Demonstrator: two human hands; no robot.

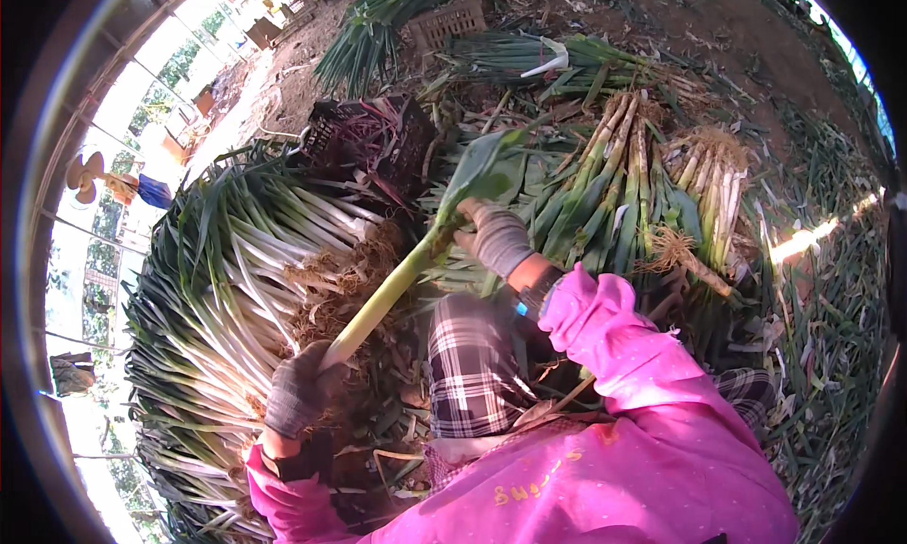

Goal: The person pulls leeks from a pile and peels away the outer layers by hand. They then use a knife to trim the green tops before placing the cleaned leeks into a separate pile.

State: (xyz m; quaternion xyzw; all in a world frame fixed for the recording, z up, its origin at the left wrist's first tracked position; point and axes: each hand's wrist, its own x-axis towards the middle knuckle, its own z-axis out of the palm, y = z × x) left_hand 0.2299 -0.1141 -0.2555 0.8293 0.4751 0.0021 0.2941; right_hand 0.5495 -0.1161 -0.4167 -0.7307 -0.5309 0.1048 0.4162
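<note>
A thick leek (389,291) slants across the middle, its pale end low on the left and its broad green leaves up on the right. Closed round the pale lower end is my left hand (300,391), in a grey glove. My right hand (498,238), gloved too, grips the plant where its leaves begin; the fingertips are partly hidden behind the green. Just left of the stalk lies a large heap of leeks (250,284), white stems and brown roots turned inward. Whether roots remain on the held leek cannot be seen, since my left hand covers that end.
A dark crate (408,133) of reddish stalks stands beyond the heap. Root-topped leeks (619,161) lie at the right, with a tied green bundle (595,60) farther back. Loose leaves (812,355) litter the right-hand ground. My plaid-covered knee (472,364) sits between my arms.
</note>
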